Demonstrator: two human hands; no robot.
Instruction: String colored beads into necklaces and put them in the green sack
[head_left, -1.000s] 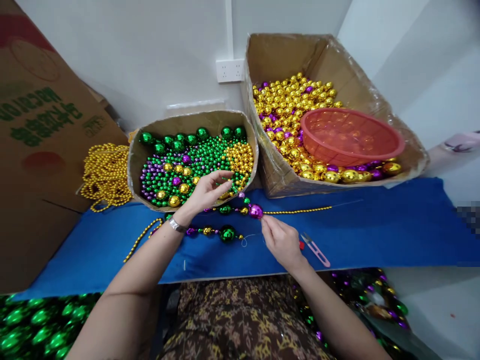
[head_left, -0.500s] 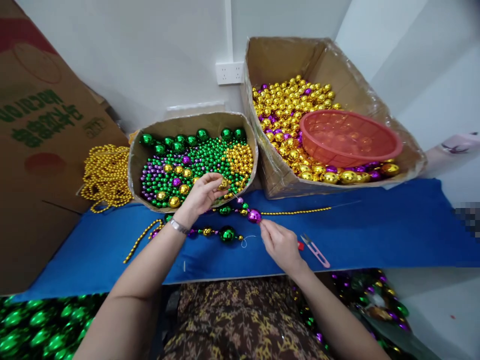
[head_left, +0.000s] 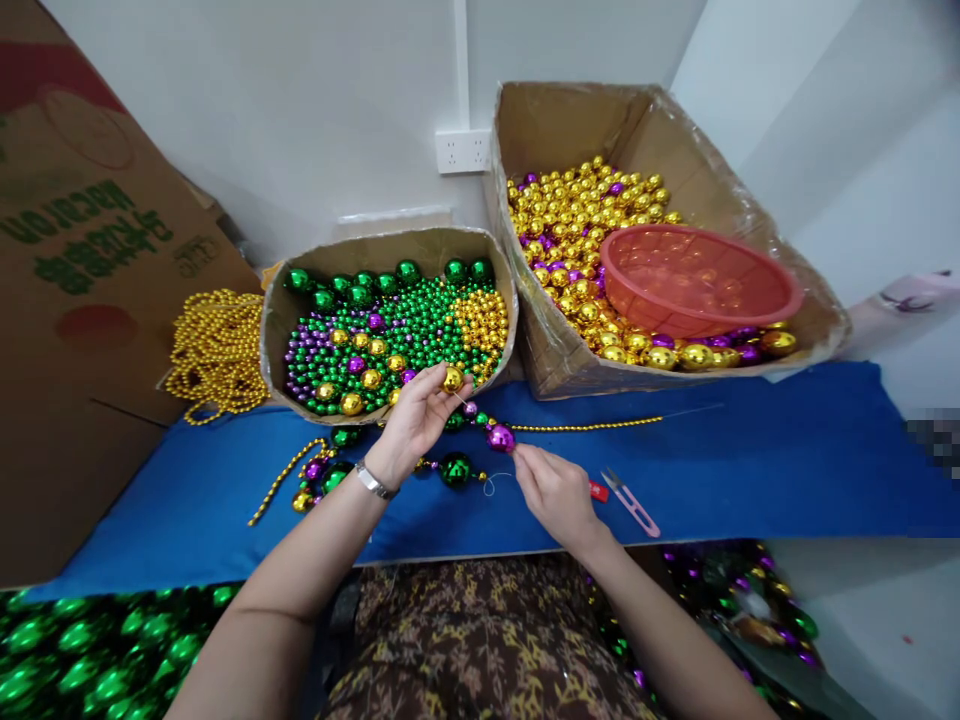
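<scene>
My left hand (head_left: 420, 415) is closed on a shiny gold bead (head_left: 452, 378) at the near rim of the smaller bead box. From that bead a thin string runs down to a small pink bead, a green bead (head_left: 481, 419) and a large purple bead (head_left: 501, 438). Just right of the purple bead, my right hand (head_left: 553, 490) pinches the strand. Below the hands, a finished-looking row of beads with a large green bead (head_left: 455, 469) lies on the blue cloth, a loose curl of white thread (head_left: 495, 482) at its end.
The smaller box (head_left: 264, 345) holds green, purple and gold beads. A bigger carton (head_left: 555, 370) holds gold and purple beads and a red basket (head_left: 697, 310). Pink thread snips (head_left: 631, 503) lie at right. Gold bead strands (head_left: 214, 350) pile up beside a tall carton (head_left: 90, 400).
My left hand has turned palm-up and shifted slightly right and down, with the gold bead now on its fingers. The right hand and the purple bead moved slightly left.
</scene>
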